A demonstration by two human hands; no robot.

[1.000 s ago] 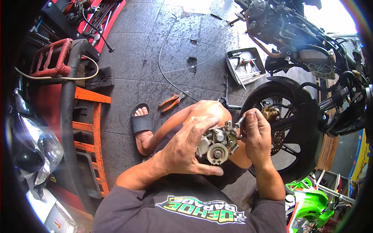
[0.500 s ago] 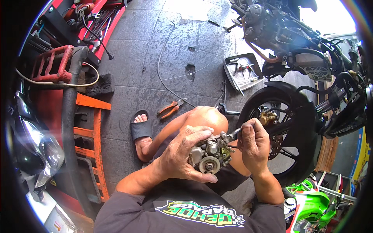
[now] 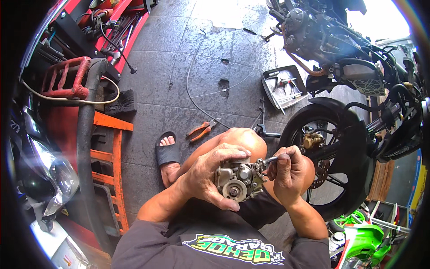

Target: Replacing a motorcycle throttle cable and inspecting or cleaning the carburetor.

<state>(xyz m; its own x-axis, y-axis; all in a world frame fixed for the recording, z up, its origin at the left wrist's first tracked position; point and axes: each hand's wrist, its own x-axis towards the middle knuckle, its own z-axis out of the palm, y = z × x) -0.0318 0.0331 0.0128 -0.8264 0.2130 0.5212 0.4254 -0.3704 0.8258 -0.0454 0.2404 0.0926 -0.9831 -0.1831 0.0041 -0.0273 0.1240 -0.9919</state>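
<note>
A grey metal carburetor (image 3: 242,173) with a round ribbed wheel, screws and a small spring is held over my lap. My left hand (image 3: 204,175) is closed around its left side, thumb below and fingers above. At its upper right, my right hand (image 3: 287,177) pinches a short slim metal rod (image 3: 272,159) that reaches to the carburetor's linkage. Whether the rod is a tool or a cable end, I cannot tell. Orange-handled pliers (image 3: 201,130) lie on the floor beyond my knee, near a sandalled foot (image 3: 167,154).
A long thin cable (image 3: 190,80) loops across the tiled floor. A tray (image 3: 286,106) of hand tools sits near the motorcycle's front wheel (image 3: 329,154). To the left stand an orange metal frame (image 3: 117,161) and a red tool rack (image 3: 127,49). Green bodywork (image 3: 365,242) is at lower right.
The carburetor has shifted slightly left and turned a little in my left hand. My right hand keeps its pinch on the rod and has moved slightly. The whole view has shifted a bit.
</note>
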